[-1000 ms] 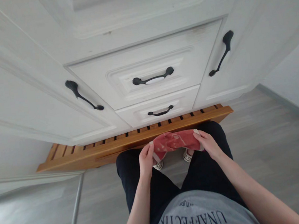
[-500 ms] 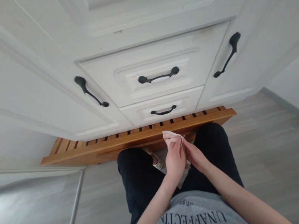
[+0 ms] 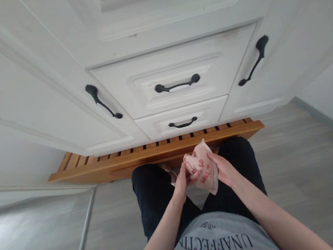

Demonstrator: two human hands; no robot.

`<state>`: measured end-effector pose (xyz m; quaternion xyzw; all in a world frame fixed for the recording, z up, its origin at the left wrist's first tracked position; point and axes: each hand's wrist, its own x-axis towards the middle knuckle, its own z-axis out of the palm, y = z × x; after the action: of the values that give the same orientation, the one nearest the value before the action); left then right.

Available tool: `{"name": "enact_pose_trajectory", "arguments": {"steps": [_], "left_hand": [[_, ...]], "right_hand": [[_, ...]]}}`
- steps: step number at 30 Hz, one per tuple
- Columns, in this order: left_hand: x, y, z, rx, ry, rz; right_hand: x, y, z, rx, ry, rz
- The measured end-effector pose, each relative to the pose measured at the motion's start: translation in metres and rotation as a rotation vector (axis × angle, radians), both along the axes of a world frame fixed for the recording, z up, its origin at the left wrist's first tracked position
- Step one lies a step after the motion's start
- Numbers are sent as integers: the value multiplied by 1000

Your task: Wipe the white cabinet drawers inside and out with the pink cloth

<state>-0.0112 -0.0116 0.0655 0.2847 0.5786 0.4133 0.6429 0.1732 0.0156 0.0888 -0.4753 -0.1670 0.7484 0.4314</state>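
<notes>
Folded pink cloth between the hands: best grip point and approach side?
Likely the white corner sticking up at the top of the pink cloth, taken from above, the cabinet side. That tip is free; the left hand covers the left edge and the right hand cups the right edge and back, so both sides are blocked.

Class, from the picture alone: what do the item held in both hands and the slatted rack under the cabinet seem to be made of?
Held item: soft pink printed fabric, apparently; it folds and bulges.
Slatted rack: wood or bamboo, likely; honey-coloured slats, smooth sheen.
</notes>
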Motion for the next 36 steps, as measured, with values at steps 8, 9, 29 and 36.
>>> {"name": "enact_pose_trajectory", "arguments": {"steps": [8,9,29,36], "left_hand": [[-13,13,17,165,-41,35],[-17,14,16,169,-31,35],[-9,-10,-26,434,548,-25],[-9,-17,-15,531,747,-63]], "right_hand": [[27,-8,-3,-21,-115,4],[29,-9,-6,6,-110,15],[32,-3,-73,497,-811,272],[32,-8,-50,722,-1088,202]]}}
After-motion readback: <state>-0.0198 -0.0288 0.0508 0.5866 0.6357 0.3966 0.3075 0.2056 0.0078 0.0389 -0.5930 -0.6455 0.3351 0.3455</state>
